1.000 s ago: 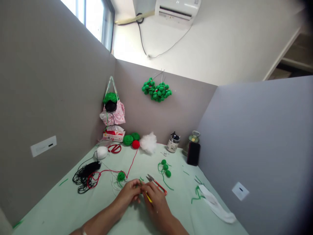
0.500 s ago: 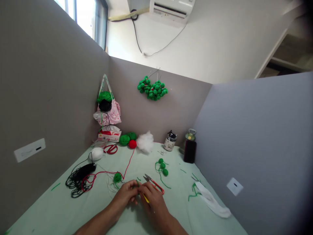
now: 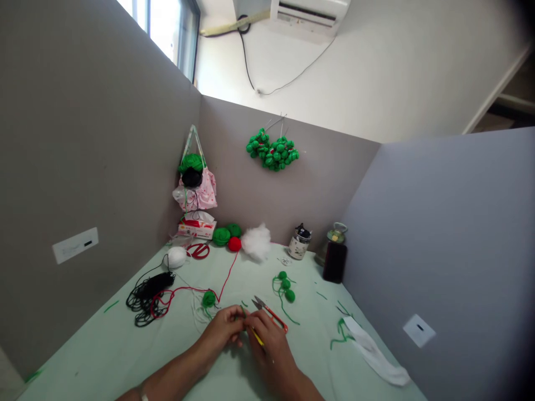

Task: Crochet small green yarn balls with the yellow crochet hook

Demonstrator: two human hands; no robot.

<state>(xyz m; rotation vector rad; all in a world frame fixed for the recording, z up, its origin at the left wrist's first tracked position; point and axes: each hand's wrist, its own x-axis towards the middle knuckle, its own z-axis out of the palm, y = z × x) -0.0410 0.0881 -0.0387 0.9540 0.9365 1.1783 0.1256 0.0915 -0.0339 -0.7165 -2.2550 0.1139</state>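
Close together over the front middle of the table, my two hands meet at the fingertips. My right hand [image 3: 271,341] is closed around a yellow-handled crochet hook [image 3: 257,337]. A bit of green yarn [image 3: 243,310] shows at the pinched fingers of my left hand [image 3: 221,329]; most of it is hidden. Just beyond my right hand lie orange-handled thread snips [image 3: 276,320], blades pointing away to the left. Small green balls [image 3: 286,284] with yarn tails rest farther back. Left of them is a small green yarn ball [image 3: 208,299].
Black yarn [image 3: 152,295], a red strand and a white yarn ball [image 3: 175,257] lie at left. Red scissors [image 3: 199,251], white stuffing [image 3: 256,243], a jar [image 3: 299,245] and a phone [image 3: 335,262] stand or lie along the back. White cloth [image 3: 376,356] lies right. Grey partitions enclose the table.
The whole view has shifted, so things appear farther right. My hands stay together at nearly the same place, the crochet hook still in my right hand.
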